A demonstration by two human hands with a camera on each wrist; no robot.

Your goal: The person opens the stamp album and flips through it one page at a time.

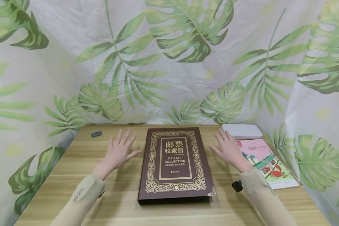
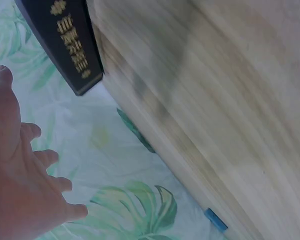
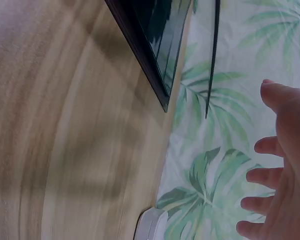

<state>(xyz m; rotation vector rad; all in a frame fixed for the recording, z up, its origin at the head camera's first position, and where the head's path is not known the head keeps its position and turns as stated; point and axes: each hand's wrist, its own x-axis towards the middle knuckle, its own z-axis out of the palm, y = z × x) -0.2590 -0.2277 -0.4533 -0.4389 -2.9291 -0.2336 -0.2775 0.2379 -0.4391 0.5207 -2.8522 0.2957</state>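
Observation:
A dark brown stamp album binder (image 1: 175, 185) with gold ornament and lettering lies closed in the middle of the table. To its left my left hand (image 1: 119, 153) is held with fingers spread, holding nothing. My right hand (image 1: 228, 147) is spread the same way on the binder's other side, with no object in it. In the left wrist view the binder's lettered spine (image 2: 67, 47) shows near the thumb of the left hand (image 2: 25, 170). The right wrist view shows the binder's open-edge side (image 3: 140, 55) across from the right hand (image 3: 285, 175).
Right of the right hand lies a booklet (image 1: 282, 180) with a pink and green cover and a red crab. Behind it is a flat white case (image 1: 243, 131). A small dark grey object (image 1: 96, 134) lies at the back left. Leaf-printed cloth (image 1: 186, 78) hangs around the wooden table (image 1: 73, 166).

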